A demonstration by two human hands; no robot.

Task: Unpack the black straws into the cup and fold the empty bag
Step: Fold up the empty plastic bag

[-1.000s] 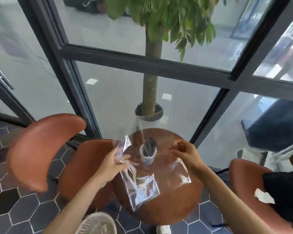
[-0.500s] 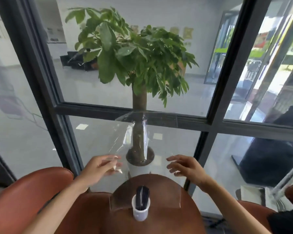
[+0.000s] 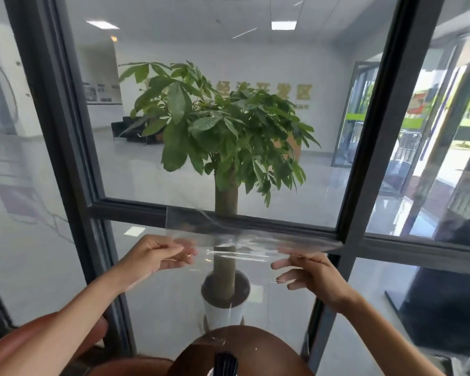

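**Clear bag held up flat between two hands**

The left fingers (image 3: 174, 249) were curled in, thumb meeting fingertips in a pinch on the left edge of the bag (image 3: 244, 240). The right fingers (image 3: 285, 264) were looser and partly spread, the thumb and forefinger up at the bag's right edge while the lower fingers stuck out free beneath it. So the left hand (image 3: 152, 256) and the right hand (image 3: 315, 278) each had one side, and the film was stretched between them at about chest height in front of the window.

The bag was thin, glossy, see-through plastic, a wide rectangle with its upper part bent over toward the glass. Bright streaks of glare ran across it, and faint creases showed near the middle. A lower flap hung down, almost invisible but for its shining edges. It looked empty.

Below, at the frame's bottom edge, the tops of the straws (image 3: 225, 362) stood as a dark, slim, upright bundle over the round, smooth brown table (image 3: 269, 346); the cup was barely in view. A rounded chair (image 3: 52, 340) in rusty brown sat at lower left. Behind the glass stood a leafy plant (image 3: 223, 137) with a thick trunk in a white pot.
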